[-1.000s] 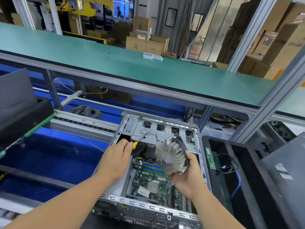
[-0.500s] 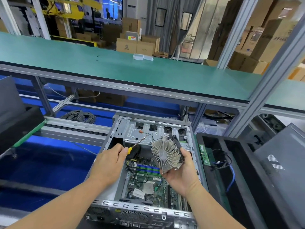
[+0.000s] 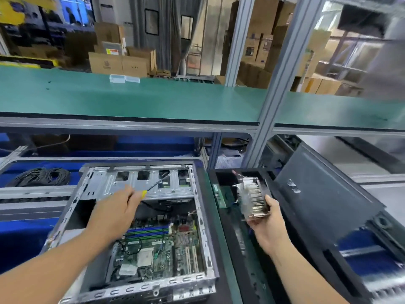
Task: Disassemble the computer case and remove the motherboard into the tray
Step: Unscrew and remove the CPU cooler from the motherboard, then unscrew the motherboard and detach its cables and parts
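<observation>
We see the computer case (image 3: 140, 227) lying open on its side, low centre-left, bare silver metal frame with punched slots along the near rim and a row of rectangular cutouts in the far wall. Inside it, the motherboard (image 3: 162, 253) sits flat on the case floor: green board, blue and green memory slots across its upper part, a square silver CPU in its socket near the middle, white expansion slots at the right side, a few thin cables over it. The board is not in the tray.

Our left hand (image 3: 116, 211) hovers over the case's upper-left area, fingers curled round a screwdriver (image 3: 153, 187) with a yellow handle; its thin shaft points up-right toward the case's far wall.

Our right hand (image 3: 266, 224) is out to the right of the case, over the black tray (image 3: 232, 249), gripping a heatsink fan (image 3: 252, 198) from below; silver fins, edge-on to us, somewhat blurred. The tray stands just beside the case and holds a green circuit card (image 3: 219, 194) at its far end.

Right of the tray, a dark panel (image 3: 317, 194) with small vent holes leans tilted. A coil of black cable (image 3: 39, 176) lies left of the case. A green counter (image 3: 131, 99) runs across above.
</observation>
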